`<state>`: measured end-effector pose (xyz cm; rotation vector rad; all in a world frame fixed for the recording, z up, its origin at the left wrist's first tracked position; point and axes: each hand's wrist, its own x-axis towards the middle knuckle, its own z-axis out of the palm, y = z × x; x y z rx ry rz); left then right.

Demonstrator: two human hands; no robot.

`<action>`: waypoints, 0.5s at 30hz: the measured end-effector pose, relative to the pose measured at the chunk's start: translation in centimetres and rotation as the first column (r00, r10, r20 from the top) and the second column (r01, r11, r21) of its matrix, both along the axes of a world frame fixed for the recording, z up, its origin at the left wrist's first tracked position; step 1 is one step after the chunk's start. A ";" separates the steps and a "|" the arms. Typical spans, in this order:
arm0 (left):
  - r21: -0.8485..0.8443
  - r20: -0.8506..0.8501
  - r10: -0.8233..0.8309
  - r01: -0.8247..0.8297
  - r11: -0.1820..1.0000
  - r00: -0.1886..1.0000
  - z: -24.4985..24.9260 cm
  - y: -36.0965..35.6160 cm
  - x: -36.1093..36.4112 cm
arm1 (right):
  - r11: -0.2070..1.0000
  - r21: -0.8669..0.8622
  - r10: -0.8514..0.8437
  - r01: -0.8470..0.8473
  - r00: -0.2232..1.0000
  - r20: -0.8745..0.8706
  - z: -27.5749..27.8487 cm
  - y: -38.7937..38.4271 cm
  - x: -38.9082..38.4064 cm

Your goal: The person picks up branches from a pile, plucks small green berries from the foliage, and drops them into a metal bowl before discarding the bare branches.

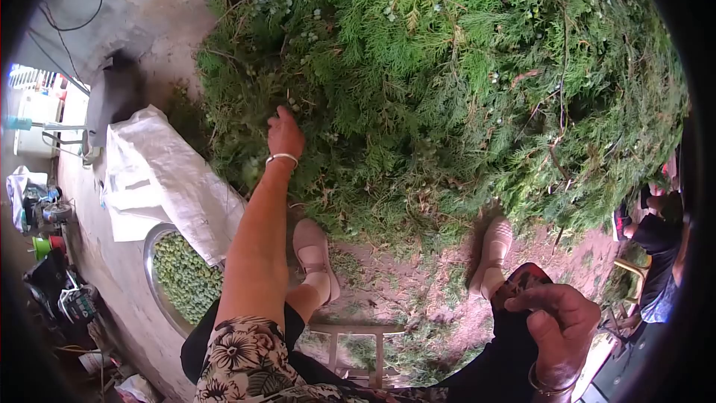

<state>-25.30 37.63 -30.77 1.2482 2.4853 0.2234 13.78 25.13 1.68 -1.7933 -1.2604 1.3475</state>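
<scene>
My left hand [286, 134], with a white bangle at the wrist, reaches to the lower left side of a big heap of green conifer branches [418, 67]. Its fingers are bent together against the foliage, and what is between them cannot be made out. Small pale blue-green berries [391, 13] dot the sprigs. Over my right knee, my right hand [559, 321] is closed with thumb and fingers curled in; anything pinched there is too small to name. To the left, a round metal basin [153, 272] holds many green berries [185, 272].
A white woven sack [168, 172] lies partly over the basin. My feet in pink shoes [310, 246] stand at the heap's edge on littered ground. At far right sits another person [660, 246]. Several household items and a small green bowl [40, 248] line the left side.
</scene>
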 end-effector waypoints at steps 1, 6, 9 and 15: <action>0.024 -0.034 -0.018 0.019 1.000 0.999 -0.5 -0.3 0.1 | 1.000 0.004 -0.003 0.003 1.000 -0.008 0.1 0.0 0.2; 0.168 -0.075 0.010 0.003 0.986 0.997 3.6 -2.2 2.7 | 0.994 0.060 0.091 -0.087 0.993 -0.068 0.6 -0.8 0.8; 0.238 0.031 -0.006 -0.002 0.971 0.999 6.4 -3.8 4.5 | 0.999 0.007 0.047 -0.047 0.997 -0.061 1.2 -1.3 0.6; 0.385 0.326 -0.063 -0.071 0.920 0.943 12.6 -6.3 9.8 | 0.988 0.048 0.148 -0.144 0.986 -0.072 1.0 -1.3 2.2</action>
